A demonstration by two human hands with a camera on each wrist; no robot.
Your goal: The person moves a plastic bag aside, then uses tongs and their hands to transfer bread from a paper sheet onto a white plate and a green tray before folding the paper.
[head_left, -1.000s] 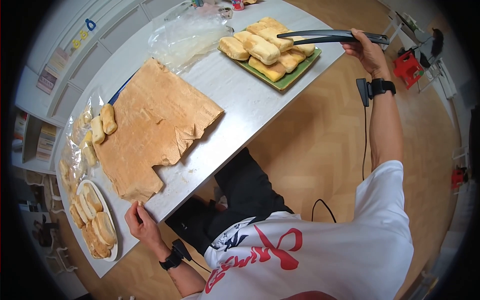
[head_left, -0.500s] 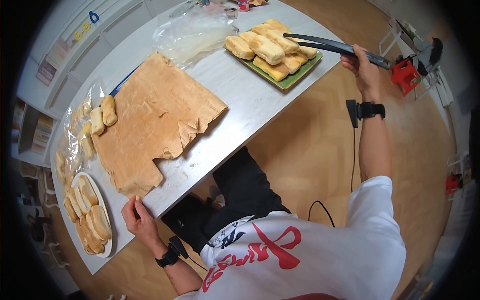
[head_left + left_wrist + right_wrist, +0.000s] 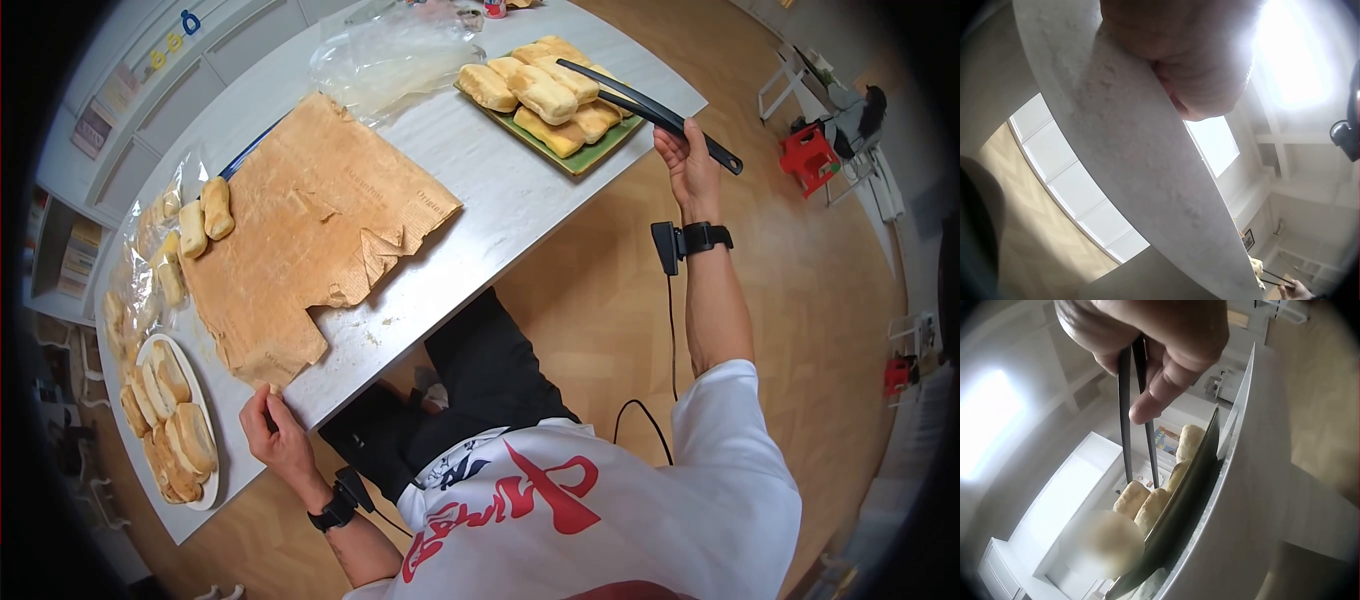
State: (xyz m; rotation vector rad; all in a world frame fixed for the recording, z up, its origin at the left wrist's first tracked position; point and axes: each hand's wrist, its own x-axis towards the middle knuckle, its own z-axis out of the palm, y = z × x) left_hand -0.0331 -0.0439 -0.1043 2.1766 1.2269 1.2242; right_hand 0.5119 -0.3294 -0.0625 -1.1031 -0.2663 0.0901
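In the head view the right hand grips black tongs, whose tips lie over bread rolls piled on a square green plate. The right wrist view has the tong tips spread apart at the pale rolls; whether they touch them I cannot tell. At the table's near edge, the left hand pinches the corner of a torn brown paper sheet. In the left wrist view the left hand hides its own fingertips.
An oval white plate of split rolls stands at the left, beside a clear bag with rolls. Two rolls lie at the paper's left edge. Another clear bag is at the back. Away from the table stands a red stool.
The right hand has moved left and down in the head view, and the tongs now slant more steeply over the rolls. The left hand keeps its pinch on the paper corner.
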